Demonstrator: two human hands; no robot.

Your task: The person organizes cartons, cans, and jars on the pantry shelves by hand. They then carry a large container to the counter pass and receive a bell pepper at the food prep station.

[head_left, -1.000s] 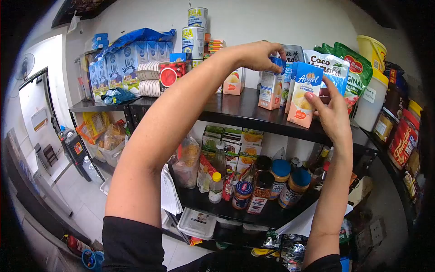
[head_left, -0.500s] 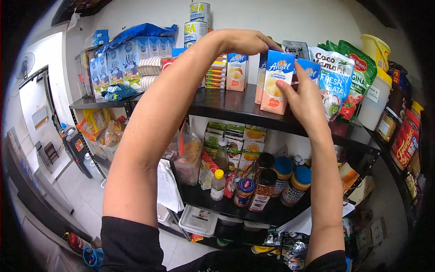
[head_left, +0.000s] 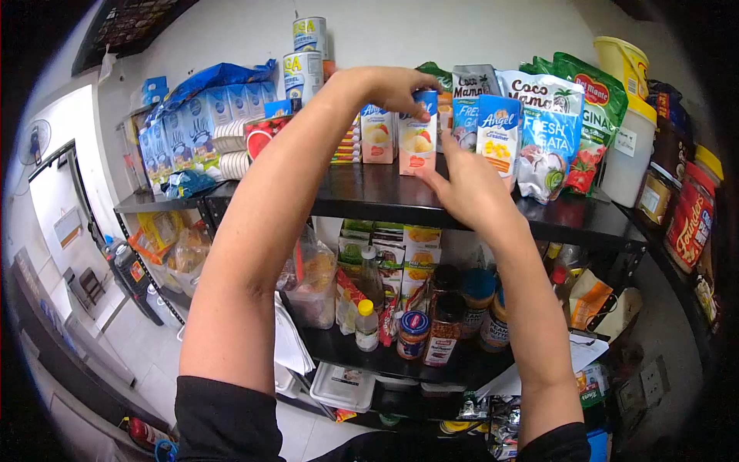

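Observation:
A creamer carton (head_left: 418,146) stands upright at the front of the upper shelf, beside another creamer carton (head_left: 377,138). My left hand (head_left: 392,88) reaches over from above, its fingers closed on the carton's top. Low on the same carton's right side is my right hand (head_left: 477,185), with the thumb at the bottom front edge and the fingers along the side; some fingertips are hidden. To the right of that hand stands a creamer carton with a yellow picture (head_left: 496,138), in front of Coco Mama pouches (head_left: 548,146).
Stacked cans (head_left: 302,73), milk cartons (head_left: 196,119) and a red-labelled can (head_left: 265,135) occupy the shelf's left part. A white jug (head_left: 627,154) is at the right. Jars and bottles, including a spice jar (head_left: 444,331), stand on the lower shelf (head_left: 339,343).
Both hands have moved left with the creamer carton, from in front of the pouches to beside the other carton. The yellow-pictured carton is now uncovered. The view has shifted slightly.

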